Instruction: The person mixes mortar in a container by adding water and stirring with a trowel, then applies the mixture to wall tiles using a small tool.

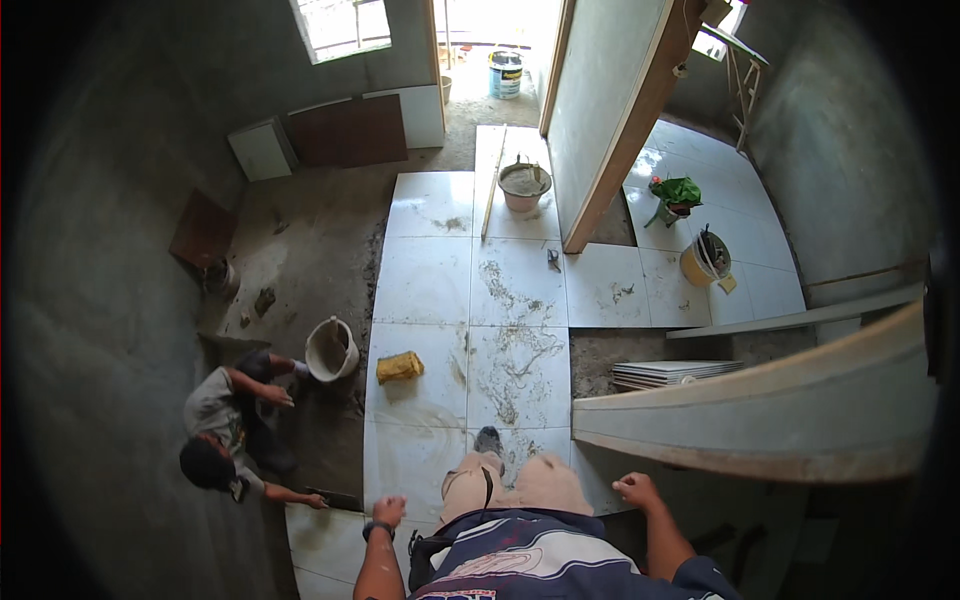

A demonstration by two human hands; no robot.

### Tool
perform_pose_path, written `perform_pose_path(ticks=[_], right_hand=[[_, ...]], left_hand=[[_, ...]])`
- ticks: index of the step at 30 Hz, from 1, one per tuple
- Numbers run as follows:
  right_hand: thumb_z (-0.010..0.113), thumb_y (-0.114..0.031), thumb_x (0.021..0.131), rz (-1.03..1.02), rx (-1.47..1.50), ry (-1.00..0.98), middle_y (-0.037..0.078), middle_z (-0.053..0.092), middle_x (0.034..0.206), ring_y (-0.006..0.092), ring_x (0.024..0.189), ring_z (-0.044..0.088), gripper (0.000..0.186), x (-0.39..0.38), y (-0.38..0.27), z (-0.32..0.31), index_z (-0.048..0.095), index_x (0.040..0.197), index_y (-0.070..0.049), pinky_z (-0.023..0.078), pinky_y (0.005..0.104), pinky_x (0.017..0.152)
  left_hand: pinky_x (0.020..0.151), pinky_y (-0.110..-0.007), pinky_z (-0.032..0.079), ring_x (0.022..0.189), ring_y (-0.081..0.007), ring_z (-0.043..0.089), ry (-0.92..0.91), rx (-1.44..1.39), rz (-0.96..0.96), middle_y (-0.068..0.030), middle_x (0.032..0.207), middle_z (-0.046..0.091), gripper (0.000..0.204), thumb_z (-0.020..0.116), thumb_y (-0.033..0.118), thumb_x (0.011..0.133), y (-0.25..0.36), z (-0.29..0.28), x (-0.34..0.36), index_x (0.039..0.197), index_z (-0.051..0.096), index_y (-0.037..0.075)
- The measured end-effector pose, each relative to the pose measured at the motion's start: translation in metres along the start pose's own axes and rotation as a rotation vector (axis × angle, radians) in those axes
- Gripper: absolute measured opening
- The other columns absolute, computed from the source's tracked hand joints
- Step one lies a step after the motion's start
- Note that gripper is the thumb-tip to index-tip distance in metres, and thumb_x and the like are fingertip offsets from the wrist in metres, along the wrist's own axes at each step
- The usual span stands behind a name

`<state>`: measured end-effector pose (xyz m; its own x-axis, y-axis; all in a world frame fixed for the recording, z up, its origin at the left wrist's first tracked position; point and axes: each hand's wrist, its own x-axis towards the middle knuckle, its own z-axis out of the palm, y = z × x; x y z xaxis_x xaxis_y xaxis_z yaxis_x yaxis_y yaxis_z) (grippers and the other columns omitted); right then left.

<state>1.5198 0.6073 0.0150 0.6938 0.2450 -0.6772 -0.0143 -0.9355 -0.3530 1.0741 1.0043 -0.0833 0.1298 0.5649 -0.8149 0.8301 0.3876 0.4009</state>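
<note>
The wearer's left hand, with a dark band fastened at the wrist, is held low over the glossy white square floor tiles, just to the left of the beige trousers. Its fingers are seen loosely curled, with nothing visibly grasped; whether it is fully clenched cannot be told. The right hand is held out on the other side of the trousers, its fingers likewise bent and no object seen in them; how tightly they are folded cannot be told. The tiles are laid in a grid that is stretched forward from the wearer's feet to the bright doorway, and their middle column is smeared with grey mortar.

On the tiles ahead of the left hand, a yellow, soft-looking rectangular block is placed. Farther off, a round pinkish bucket filled with grey mortar is set near a long, thin pale strip.

To the left, a crouching co-worker in a grey shirt is seen on the rough grey floor, with a dark flat tool gripped near a tile edge. A whitish bucket is stood nearby. To the right, thin flat tiles are stacked beside the curved pale wall.
</note>
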Motion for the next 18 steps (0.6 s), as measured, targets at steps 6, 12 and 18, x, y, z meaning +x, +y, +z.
perform_pose_path(ticks=[6,12,18], right_hand=[[0.068,-0.022,0.085,0.498,0.599,0.095,0.007,0.061,0.069,0.0140,0.050,0.057,0.021,0.079,-0.035,-0.045,0.060,0.090,-0.003,0.045,0.0263,0.042],[0.064,-0.016,0.088,0.251,0.611,0.093,0.005,0.061,0.074,0.0119,0.052,0.056,0.015,0.236,-0.213,-0.088,0.059,0.094,-0.003,0.045,0.0246,0.045],[0.057,-0.011,0.092,-0.243,0.791,0.510,0.004,0.054,0.085,0.0113,0.059,0.051,0.048,0.465,-0.444,-0.251,0.035,0.133,-0.002,0.044,0.0258,0.052]], left_hand=[[0.071,-0.028,0.051,0.077,-0.0128,0.063,0.112,-0.251,0.478,-0.0081,0.088,0.067,0.032,0.067,0.027,0.085,0.312,-0.079,0.093,0.100,0.064,0.000],[0.082,-0.032,0.051,0.093,-0.0222,0.066,0.013,-0.163,0.856,-0.0164,0.105,0.067,0.043,0.069,0.025,0.085,0.630,-0.032,0.134,0.117,0.058,-0.002],[0.077,-0.033,0.053,0.092,-0.0233,0.066,-0.202,0.072,0.986,-0.0159,0.107,0.066,0.052,0.070,0.026,0.084,0.884,0.032,0.200,0.130,0.052,0.006]])
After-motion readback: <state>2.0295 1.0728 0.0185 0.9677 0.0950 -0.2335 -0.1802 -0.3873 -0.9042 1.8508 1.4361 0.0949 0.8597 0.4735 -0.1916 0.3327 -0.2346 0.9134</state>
